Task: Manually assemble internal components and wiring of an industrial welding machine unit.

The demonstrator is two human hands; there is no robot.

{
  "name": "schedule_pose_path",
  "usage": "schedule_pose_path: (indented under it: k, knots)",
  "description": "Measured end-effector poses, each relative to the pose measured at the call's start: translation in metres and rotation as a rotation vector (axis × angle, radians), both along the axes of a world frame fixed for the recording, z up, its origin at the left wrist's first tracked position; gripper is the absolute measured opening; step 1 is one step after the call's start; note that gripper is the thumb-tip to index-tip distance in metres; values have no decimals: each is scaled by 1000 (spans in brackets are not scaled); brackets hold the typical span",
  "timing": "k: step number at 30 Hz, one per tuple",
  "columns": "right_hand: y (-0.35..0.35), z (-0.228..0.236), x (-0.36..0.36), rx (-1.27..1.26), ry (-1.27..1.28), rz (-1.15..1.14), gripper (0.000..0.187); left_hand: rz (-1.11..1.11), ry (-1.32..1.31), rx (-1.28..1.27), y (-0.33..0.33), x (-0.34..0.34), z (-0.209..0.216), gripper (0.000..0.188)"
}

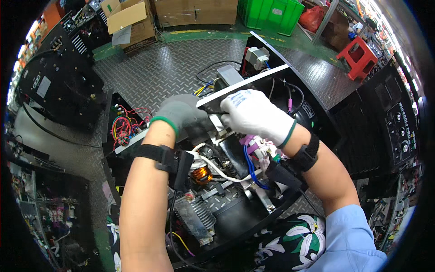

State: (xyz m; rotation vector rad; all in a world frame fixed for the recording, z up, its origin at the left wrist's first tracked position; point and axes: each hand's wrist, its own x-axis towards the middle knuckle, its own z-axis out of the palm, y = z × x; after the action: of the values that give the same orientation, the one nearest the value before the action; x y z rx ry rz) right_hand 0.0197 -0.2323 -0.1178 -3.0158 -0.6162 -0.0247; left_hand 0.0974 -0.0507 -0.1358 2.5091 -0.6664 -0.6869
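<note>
An open black machine chassis [253, 217] full of electrical parts lies before me on a metal-plate floor. My left hand [181, 111], in a grey glove with a green cuff, is closed over its middle, beside a pale metal crossbar [244, 85]. Across from it, my right hand [253, 113], in a white glove, has its fingers curled together near the same bar. A thin dark piece [216, 112] shows between the two hands; its kind is unclear. Below them sit a copper-wound coil [201, 175], a white cable [222, 172], blue wires [250, 165] and a finned heat sink [199, 217].
Black machine housings stand at the left [59, 86] and right [376, 122]. Red wires [122, 127] bunch at the chassis's left side. Farther off are a cardboard box [131, 25], a green crate [270, 16] and a red stool [359, 58].
</note>
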Motion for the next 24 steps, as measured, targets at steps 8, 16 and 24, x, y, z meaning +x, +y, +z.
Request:
schedule_pose_path:
  k: [8,16,24]
  knots:
    - [19,-31,2,194,51,-31,28,30,-120,40,2,3,-10,48]
    - [-24,-5,-12,489,318,-95,22,340,-242,-111,1,14,-22,43]
    - [-27,4,-24,710,329,-89,29,518,-586,286,59,34,1,38]
